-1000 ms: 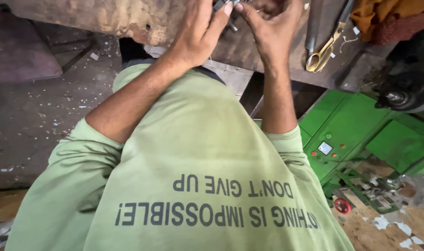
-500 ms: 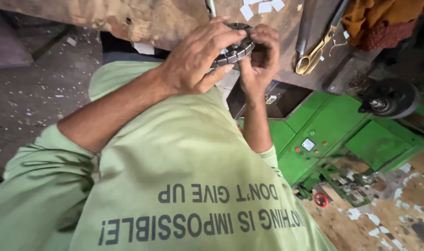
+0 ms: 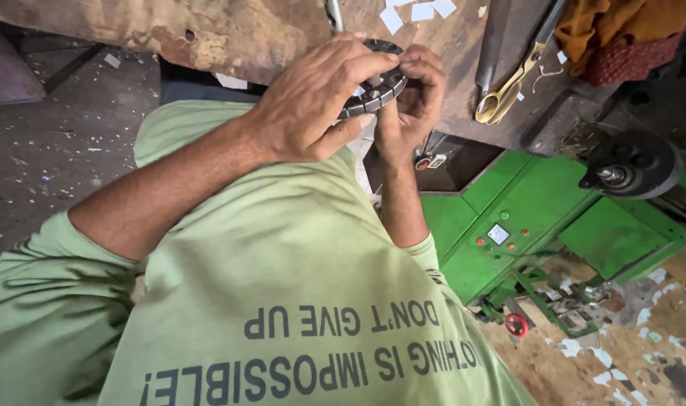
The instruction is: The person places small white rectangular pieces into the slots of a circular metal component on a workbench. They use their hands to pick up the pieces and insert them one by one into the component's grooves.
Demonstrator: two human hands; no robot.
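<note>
My left hand (image 3: 313,105) and my right hand (image 3: 414,94) both grip a round dark metal part (image 3: 373,90) with slotted teeth around its rim, like a small motor core. I hold it in front of my chest, just below the edge of a worn wooden workbench (image 3: 230,30). My left fingers wrap over its top and left side. Fingertips of my right hand pinch its right edge. Much of the part is hidden by my fingers. My green shirt fills the lower view.
Yellow-handled scissors (image 3: 501,98) lie on the bench at the right, near an orange cloth (image 3: 613,30). White paper scraps (image 3: 422,11) lie on the bench top. A green machine (image 3: 538,225) with a dark round wheel (image 3: 632,165) stands at the right. Concrete floor (image 3: 50,143) lies left.
My hands have brought the round part down from the bench edge towards my chest, and the view has tilted down slightly. Both hands keep their hold on it.
</note>
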